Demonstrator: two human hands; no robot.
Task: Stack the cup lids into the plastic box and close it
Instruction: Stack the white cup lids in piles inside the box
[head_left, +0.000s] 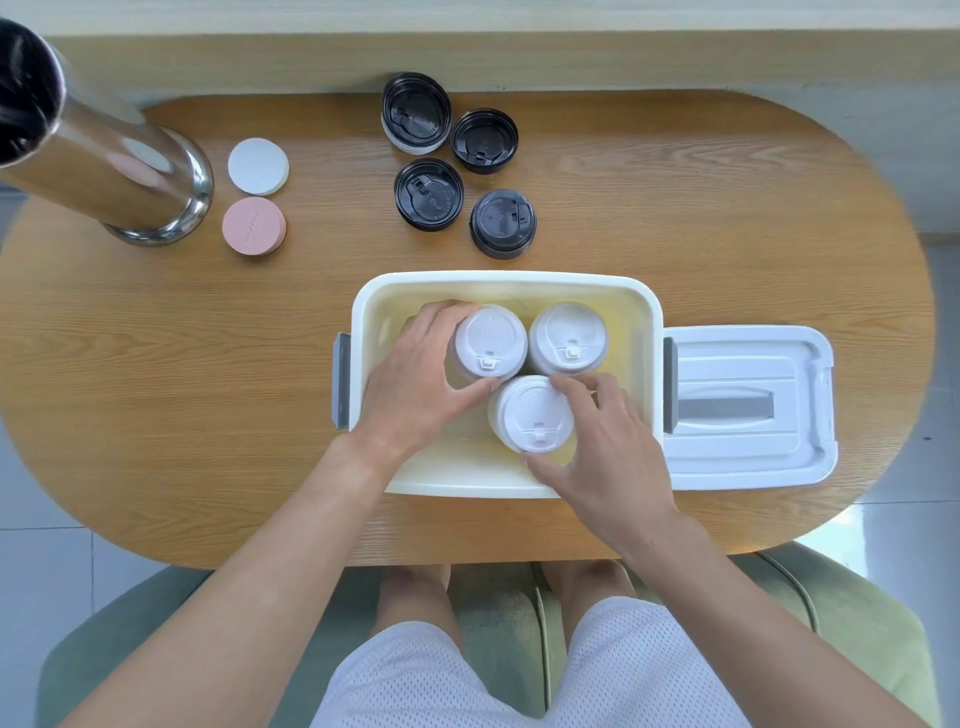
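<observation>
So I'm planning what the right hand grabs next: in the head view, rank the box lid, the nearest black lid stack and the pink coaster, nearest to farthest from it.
From the right hand:
1. box lid, just to its right on the table.
2. black lid stack, beyond the box.
3. pink coaster, far left by the steel tumbler.

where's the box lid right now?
In the head view the box lid lies flat on the table, right of the open plastic box and against its right side, beyond the right hand.
</observation>
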